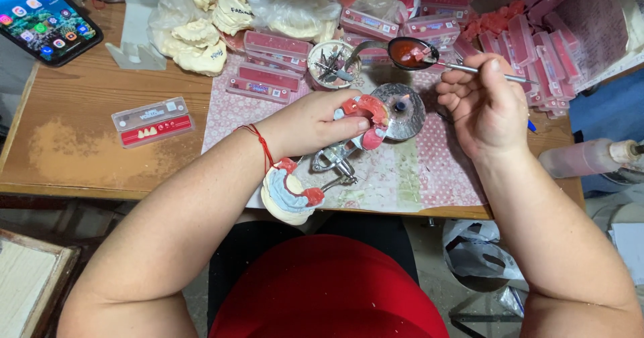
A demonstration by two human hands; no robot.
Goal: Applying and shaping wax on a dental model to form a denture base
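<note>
My left hand (310, 124) grips a hinged metal articulator (335, 160) that carries a denture model with red wax (365, 113) at its upper end. A second plaster model with blue and red wax (290, 194) hangs at the articulator's lower end, over the table edge. My right hand (484, 106) holds a thin metal instrument (500, 75) whose tip reaches into a metal spoon of red melted wax (410, 51). The spoon is held over a small round metal burner (400, 110).
A phone (41, 17) lies at the back left. A clear case of artificial teeth (153, 121) sits on the wooden table (80, 150). Plaster casts (201, 42), several pink tooth boxes (268, 76), a cup of tools (332, 66) and a bottle (583, 158) surround the patterned mat (402, 177).
</note>
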